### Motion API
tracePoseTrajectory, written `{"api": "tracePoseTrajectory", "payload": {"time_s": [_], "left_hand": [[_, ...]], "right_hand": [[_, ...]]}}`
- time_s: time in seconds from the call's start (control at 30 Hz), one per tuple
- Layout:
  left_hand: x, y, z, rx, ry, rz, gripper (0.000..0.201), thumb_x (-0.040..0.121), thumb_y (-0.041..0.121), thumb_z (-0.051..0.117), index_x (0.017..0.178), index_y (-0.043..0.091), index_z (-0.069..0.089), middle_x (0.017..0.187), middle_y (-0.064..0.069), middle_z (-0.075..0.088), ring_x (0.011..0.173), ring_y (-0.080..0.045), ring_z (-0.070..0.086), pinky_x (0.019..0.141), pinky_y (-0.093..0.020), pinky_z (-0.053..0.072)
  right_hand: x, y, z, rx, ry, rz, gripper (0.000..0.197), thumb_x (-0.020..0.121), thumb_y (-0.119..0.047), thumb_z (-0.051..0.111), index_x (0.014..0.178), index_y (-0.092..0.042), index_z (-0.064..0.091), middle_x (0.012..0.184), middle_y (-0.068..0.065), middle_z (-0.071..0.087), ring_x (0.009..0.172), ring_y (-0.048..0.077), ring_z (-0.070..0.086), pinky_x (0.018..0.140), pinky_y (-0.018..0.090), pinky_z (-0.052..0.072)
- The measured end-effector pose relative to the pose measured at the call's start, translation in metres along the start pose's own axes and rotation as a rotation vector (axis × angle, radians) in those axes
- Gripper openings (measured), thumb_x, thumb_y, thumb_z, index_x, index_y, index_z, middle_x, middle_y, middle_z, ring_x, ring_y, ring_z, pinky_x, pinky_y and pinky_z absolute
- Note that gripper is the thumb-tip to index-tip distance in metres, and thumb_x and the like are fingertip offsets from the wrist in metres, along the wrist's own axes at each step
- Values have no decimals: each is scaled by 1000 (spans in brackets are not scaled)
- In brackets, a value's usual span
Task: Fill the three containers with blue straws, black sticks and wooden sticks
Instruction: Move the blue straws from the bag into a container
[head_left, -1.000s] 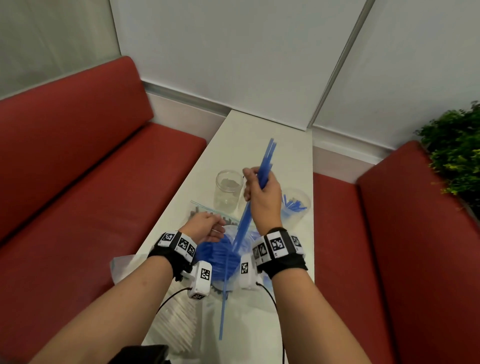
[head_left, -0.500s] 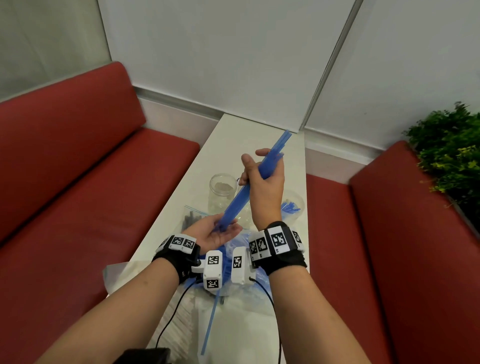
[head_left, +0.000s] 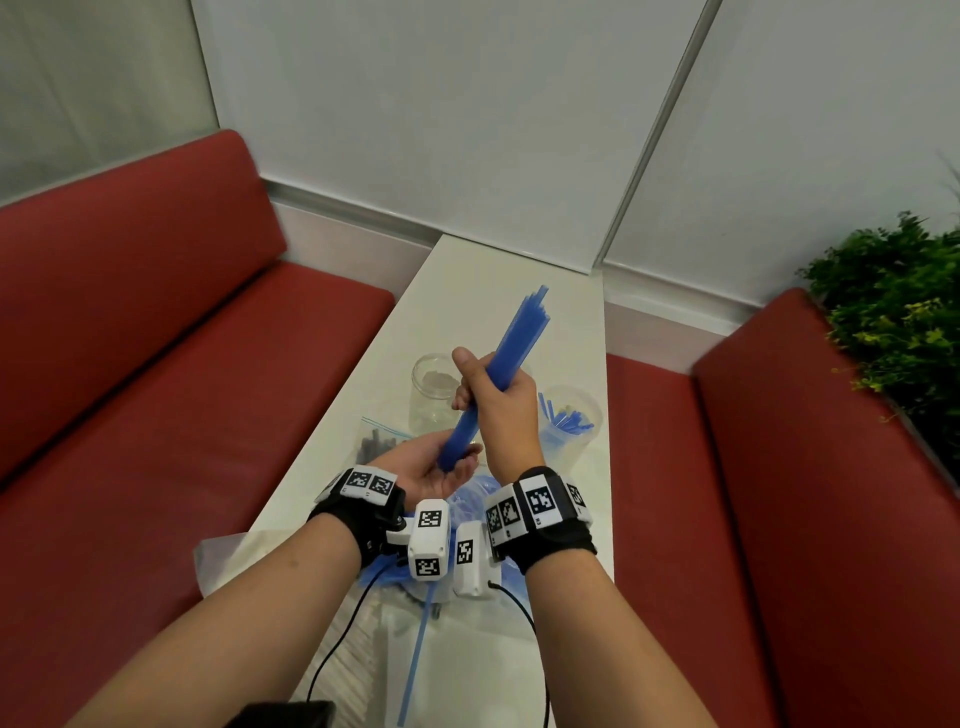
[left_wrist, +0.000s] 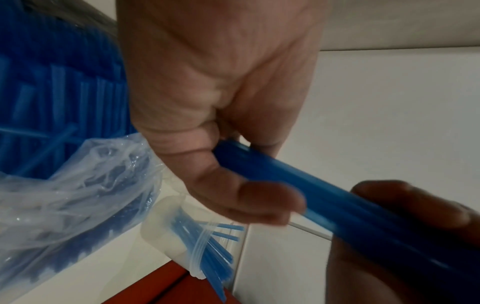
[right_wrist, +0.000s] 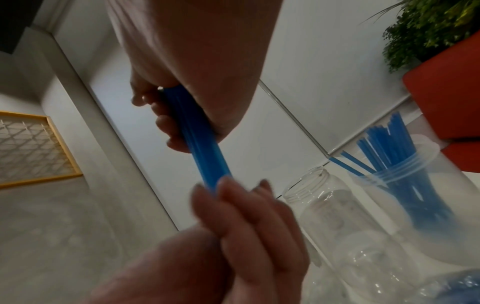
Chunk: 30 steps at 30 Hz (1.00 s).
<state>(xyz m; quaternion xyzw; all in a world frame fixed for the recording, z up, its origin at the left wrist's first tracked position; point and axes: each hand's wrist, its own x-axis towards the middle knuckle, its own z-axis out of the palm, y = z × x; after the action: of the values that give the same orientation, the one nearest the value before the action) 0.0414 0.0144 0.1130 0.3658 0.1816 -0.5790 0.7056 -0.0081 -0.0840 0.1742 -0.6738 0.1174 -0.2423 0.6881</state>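
Note:
My right hand (head_left: 501, 402) grips a thick bundle of blue straws (head_left: 511, 343) around its middle and holds it tilted, top end up and to the right. My left hand (head_left: 441, 467) lies palm up beneath it, fingers loosely curled round the bundle's lower end (right_wrist: 207, 176). The end butts into my left palm (left_wrist: 228, 144). Behind my hands stand an empty clear glass jar (head_left: 431, 395) and, to its right, a frosted plastic container (head_left: 571, 441) with several blue straws in it. A zip bag of black sticks (head_left: 376, 441) lies left of my left hand.
An open plastic bag of blue straws (left_wrist: 64, 102) lies on the narrow white table (head_left: 519, 270) under my wrists. One loose blue straw (head_left: 415, 660) lies near the front edge. Red benches (head_left: 182, 389) flank the table, and a green plant (head_left: 893, 312) stands at the right.
My right hand has lifted the straw bundle out of the bag and tilted it. My left hand left the bag and came up under the bundle's lower end.

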Motion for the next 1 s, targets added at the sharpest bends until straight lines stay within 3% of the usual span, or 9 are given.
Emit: {"api": "tracePoseTrajectory", "payload": {"time_s": [0.07,0.17,0.33,0.43,0.53,0.67,0.73,0.83,1.0], "left_hand": [[2,0,0,20,28,13,29,101,23,52,81,3,56,64,-7,54,38,-9,54,32,-13,41],[7,-2,-6,39,73,59,28,102,24,51,82,5,54,62,-6,52,37,-7,48,29,-12,32],[18,-5,-12,283,260,247,24,104,19,48,96,-3,54,72,-13,51,51,-19,53,43,-25,49],[17,0,-21,723,456,280,30,103,26,49,87,1,55,65,-14,51,49,-24,50,44,-27,46],[15,4,-33,1415,610,329,33,96,28,57,73,6,61,64,-8,60,54,-22,56,52,-26,47],[21,-11,-34,1944,512,257,36,85,46,70,76,13,59,87,-8,67,88,-25,66,73,-32,49],[29,-25,-36,2083,459,244,45,76,56,76,87,14,62,105,-9,68,103,-26,64,82,-36,50],[41,-43,-47,2227,508,209,87,66,62,80,130,14,47,137,-11,43,130,-32,41,99,-46,44],[48,-57,-58,2333,572,232,99,75,54,75,149,11,24,150,-15,26,139,-37,28,108,-54,36]], "right_hand": [[0,3,-5,6,-1,-7,31,86,-44,75,67,-24,60,63,2,58,63,15,56,68,24,50],[2,7,-14,32,-8,7,33,89,-42,72,75,-14,62,67,5,62,69,17,61,71,23,53],[7,17,-30,37,-38,129,34,92,-38,68,85,-6,65,66,6,64,70,21,64,81,40,56],[20,11,-45,53,6,128,28,94,-36,68,76,-15,65,64,4,62,69,23,63,87,48,56],[41,-3,-63,17,134,54,32,95,-36,68,69,-20,61,63,2,63,68,21,64,82,41,57],[78,-19,-91,-33,369,-49,30,95,-41,66,74,-21,60,62,-5,65,67,14,65,67,23,51],[93,-21,-102,-46,474,-61,30,94,-45,66,77,-21,62,65,-7,67,68,8,65,69,22,49],[109,-10,-116,-51,565,-39,32,93,-48,66,75,-21,62,70,-7,67,67,4,62,72,23,47],[113,32,-127,-165,565,74,35,90,-45,69,78,-12,65,72,-6,63,62,2,57,67,24,43]]}}
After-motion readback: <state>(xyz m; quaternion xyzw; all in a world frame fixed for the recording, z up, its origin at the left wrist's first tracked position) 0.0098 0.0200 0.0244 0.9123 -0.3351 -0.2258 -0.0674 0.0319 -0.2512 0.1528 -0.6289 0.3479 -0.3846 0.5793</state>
